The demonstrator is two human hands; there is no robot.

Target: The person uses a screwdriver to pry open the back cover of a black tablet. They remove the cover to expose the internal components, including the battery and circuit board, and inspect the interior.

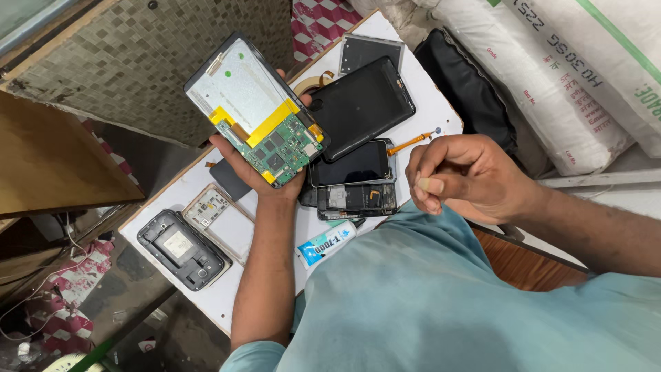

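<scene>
Teal shirt (pixel 441 296) below, left hand (pixel 265 176) holds opened tablet (pixel 258 110), green board exposed.

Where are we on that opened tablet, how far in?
Done: back cover is off the tablet, with its green circuit board and yellow tape exposed. In hand: the left hand holds it up over the white table; the right hand is curled shut, contents hidden. Left: board remains seated; other opened phones lie waiting.

I count one opened tablet with green circuit board (pixel 258 110), two black tablet panels (pixel 361 103), one blue-white glue tube (pixel 327 243), two grey phone frames (pixel 182 248).
</scene>
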